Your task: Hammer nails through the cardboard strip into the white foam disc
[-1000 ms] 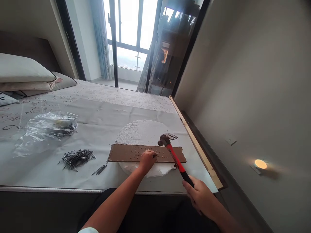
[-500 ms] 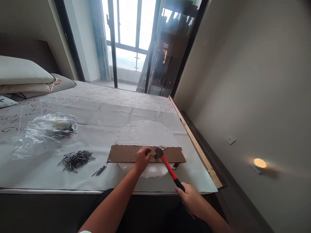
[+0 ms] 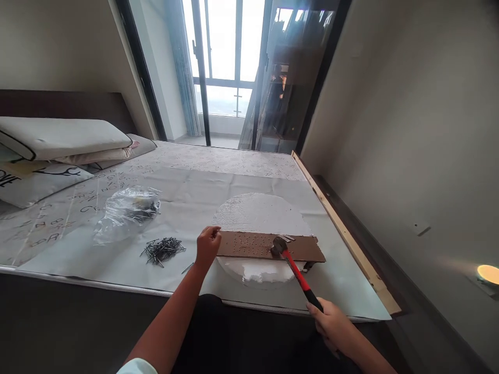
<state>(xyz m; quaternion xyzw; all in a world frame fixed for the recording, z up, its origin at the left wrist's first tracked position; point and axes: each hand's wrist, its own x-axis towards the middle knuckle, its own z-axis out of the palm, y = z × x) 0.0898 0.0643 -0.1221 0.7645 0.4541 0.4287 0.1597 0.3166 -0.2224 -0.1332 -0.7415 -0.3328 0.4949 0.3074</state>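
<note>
My right hand (image 3: 333, 323) is wrapped round the black grip of a claw hammer (image 3: 295, 270) with a red shaft. The hammer's head is over the right part of a brown board (image 3: 249, 245), which is dotted with many small holes or nail heads. The board lies across a white foam disc (image 3: 268, 210). At the board's left end is my left hand (image 3: 209, 241), its fingers curled together; what they hold, if anything, I cannot make out. Left of that hand is a pile of nails (image 3: 163, 251), and a few loose nails (image 3: 187, 268) show partly beside the wrist.
A clear plastic bag (image 3: 127, 213) with dark contents rests on the pale sheet (image 3: 195, 197) covering the mattress. Pillows (image 3: 70, 137) are stacked at the left. A wooden rail (image 3: 343, 223) runs along the right edge, near the wall with a lit lamp (image 3: 489, 274).
My left hand has moved left from the board's middle to its left end. The hammer's head stays over the board's right part. The view has turned a little left.
</note>
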